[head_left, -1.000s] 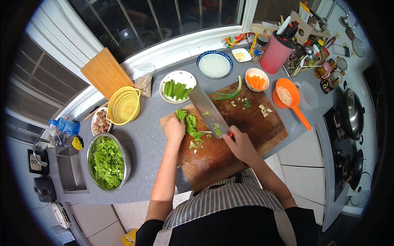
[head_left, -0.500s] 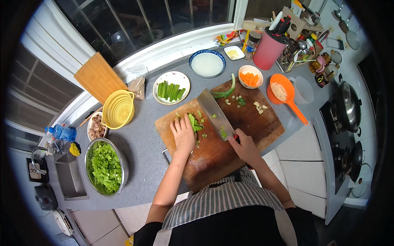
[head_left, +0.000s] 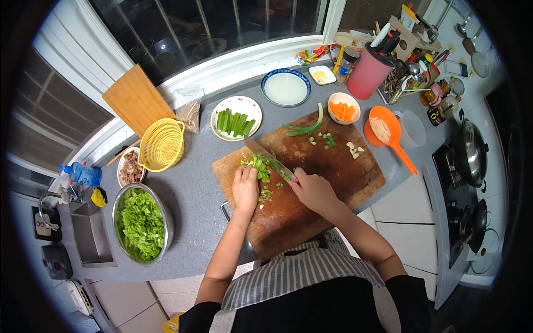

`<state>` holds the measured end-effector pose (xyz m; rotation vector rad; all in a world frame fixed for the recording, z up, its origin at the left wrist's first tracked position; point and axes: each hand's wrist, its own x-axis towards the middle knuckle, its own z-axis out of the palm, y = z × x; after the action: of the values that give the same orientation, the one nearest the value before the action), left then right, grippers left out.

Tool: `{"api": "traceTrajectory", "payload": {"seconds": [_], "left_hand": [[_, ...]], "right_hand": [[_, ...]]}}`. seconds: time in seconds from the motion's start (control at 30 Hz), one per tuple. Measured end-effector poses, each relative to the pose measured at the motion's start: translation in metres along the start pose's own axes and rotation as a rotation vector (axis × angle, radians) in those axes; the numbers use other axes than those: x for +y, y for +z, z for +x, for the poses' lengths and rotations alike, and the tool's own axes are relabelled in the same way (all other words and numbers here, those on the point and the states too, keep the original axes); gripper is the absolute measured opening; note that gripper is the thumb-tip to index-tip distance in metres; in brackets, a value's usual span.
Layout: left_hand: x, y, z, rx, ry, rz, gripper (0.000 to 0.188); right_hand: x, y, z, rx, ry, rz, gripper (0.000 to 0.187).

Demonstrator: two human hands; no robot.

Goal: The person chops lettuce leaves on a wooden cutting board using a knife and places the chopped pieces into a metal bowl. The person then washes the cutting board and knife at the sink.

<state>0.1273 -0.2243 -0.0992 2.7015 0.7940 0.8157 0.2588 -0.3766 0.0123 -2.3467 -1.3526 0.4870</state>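
A wooden cutting board [head_left: 288, 222] lies on the counter in front of me. My right hand [head_left: 312, 191] grips the handle of a kitchen cleaver [head_left: 272, 159], its blade slanting up and left over the board. Beside the blade, my left hand [head_left: 245, 188] presses bent fingers onto a small heap of chopped green vegetable [head_left: 260, 168], steadying it. Loose green bits [head_left: 265, 195] lie below the heap. Farther up the board are a bent scallion stalk [head_left: 311, 129], a few cut scallion pieces [head_left: 330, 140] and garlic pieces [head_left: 354, 150].
Around the board stand a plate of green sticks [head_left: 252, 107], a blue-rimmed plate [head_left: 304, 83], a bowl of carrot pieces [head_left: 351, 97], an orange strainer [head_left: 395, 141] and a yellow basket [head_left: 145, 147]. Left are a steel bowl of lettuce [head_left: 165, 244] and a sink [head_left: 91, 236]; right, a stove [head_left: 444, 186].
The cleaver has swung left and turned edge-down against the green heap, with my right hand shifting left and up. My left hand has moved slightly down, fingers more bent.
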Motion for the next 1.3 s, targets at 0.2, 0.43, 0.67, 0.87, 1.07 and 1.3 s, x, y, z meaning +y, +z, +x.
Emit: {"api": "traceTrajectory", "payload": {"seconds": [0.2,0.43,0.67,0.87,1.07,1.3], "left_hand": [[0.002,0.002,0.001,-0.008,-0.016,-0.047,0.023],[0.003,-0.007,-0.002,-0.123,-0.031,-0.023,0.03],[-0.003,-0.016,-0.008,-0.065,0.006,-0.093,0.031],[-0.007,-0.016,-0.006,-0.092,0.013,-0.082,0.03],[-0.012,-0.012,-0.012,-0.056,0.046,-0.128,0.025],[-0.015,-0.011,-0.013,0.018,-0.004,-0.177,0.022]], "right_hand": [[0.005,0.024,0.011,-0.107,-0.001,-0.122,0.02],[0.008,0.059,0.016,-0.001,0.042,-0.072,0.021],[0.004,0.029,0.012,0.057,0.015,0.003,0.018],[-0.002,0.03,0.011,-0.033,-0.019,-0.078,0.019],[0.003,0.067,0.01,0.01,0.053,-0.073,0.02],[-0.011,0.026,0.01,0.037,-0.011,-0.012,0.019]]}}
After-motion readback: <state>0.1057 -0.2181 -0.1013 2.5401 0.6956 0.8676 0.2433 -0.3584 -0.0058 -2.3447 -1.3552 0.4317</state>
